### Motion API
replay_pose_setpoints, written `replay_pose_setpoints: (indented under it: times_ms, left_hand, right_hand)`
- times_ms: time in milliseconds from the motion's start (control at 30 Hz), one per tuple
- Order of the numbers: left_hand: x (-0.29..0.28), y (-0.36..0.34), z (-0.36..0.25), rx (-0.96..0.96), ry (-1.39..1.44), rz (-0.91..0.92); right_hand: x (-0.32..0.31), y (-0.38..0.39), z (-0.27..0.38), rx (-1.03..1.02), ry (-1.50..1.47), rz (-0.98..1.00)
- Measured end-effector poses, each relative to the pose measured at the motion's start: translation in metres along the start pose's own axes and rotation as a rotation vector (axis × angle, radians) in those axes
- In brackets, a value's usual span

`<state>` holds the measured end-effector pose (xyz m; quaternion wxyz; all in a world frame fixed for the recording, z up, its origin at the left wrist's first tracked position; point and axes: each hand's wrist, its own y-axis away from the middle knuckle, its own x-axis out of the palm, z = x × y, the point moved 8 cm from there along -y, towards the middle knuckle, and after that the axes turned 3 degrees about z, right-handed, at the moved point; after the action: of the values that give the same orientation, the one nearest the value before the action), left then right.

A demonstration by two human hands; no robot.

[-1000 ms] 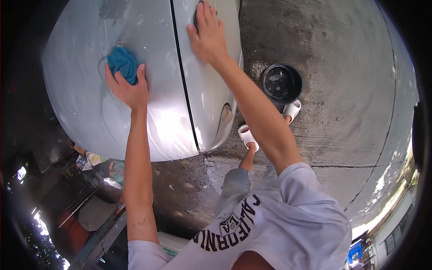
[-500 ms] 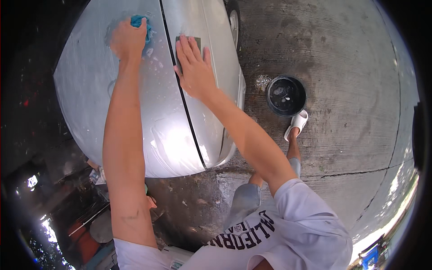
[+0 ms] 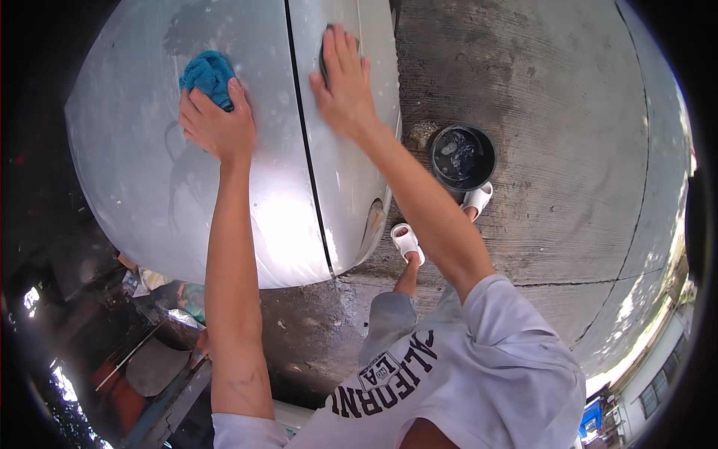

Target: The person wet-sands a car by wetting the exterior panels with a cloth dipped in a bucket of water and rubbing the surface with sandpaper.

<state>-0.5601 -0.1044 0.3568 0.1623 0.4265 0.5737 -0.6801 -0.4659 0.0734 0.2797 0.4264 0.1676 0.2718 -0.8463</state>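
Note:
A crumpled teal cloth (image 3: 207, 79) lies on the silver car hood (image 3: 247, 179). My left hand (image 3: 218, 123) is closed on its near side, with the thumb at the right. Across the dark panel gap, my right hand (image 3: 346, 86) presses a thin dark sheet, sandpaper by its look (image 3: 325, 56), onto the fender (image 3: 351, 161). Its fingers lie nearly flat over the sheet and cover most of it. Wet patches and whitish smears mark the hood around the cloth.
A black bucket (image 3: 486, 159) with water in it stands on the grooved concrete (image 3: 561, 150) right of the car. My feet in white shoes (image 3: 404, 243) are near the fender's corner and the bucket. Crumpled wrappers (image 3: 149, 283) and clutter lie at the lower left.
My left hand has drawn the teal cloth nearer to me along the hood. My right hand has slid farther off along the fender with the sheet. The view has shifted slightly.

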Motion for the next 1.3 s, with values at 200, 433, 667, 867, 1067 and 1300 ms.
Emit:
replay_pose_setpoints:
  times_ms: [200, 433, 667, 867, 1067, 1300]
  left_hand:
    - [-0.003, 0.0, 0.009, 0.065, -0.002, -0.042]
    - [0.001, -0.002, -0.003, 0.011, 0.016, -0.004]
    - [-0.002, 0.003, 0.008, 0.038, 0.028, -0.005]
    - [0.013, -0.004, -0.008, 0.052, 0.064, -0.025]
    - [0.008, -0.003, 0.019, 0.055, -0.049, -0.012]
    - [0.021, 0.001, -0.004, 0.055, -0.013, 0.044]
  right_hand:
    - [0.037, 0.216, 0.046, -0.03, 0.14, 0.502]
    - [-0.011, -0.03, 0.033, -0.13, 0.238, -0.046]
    - [0.034, 0.226, 0.038, -0.027, 0.105, 0.535]
    - [-0.021, -0.029, -0.044, 0.134, -0.173, 0.008]
    - [0.049, 0.292, 0.013, 0.431, -0.299, 0.384]
    - [-0.011, 0.064, -0.125, 0.386, -0.216, 0.022]
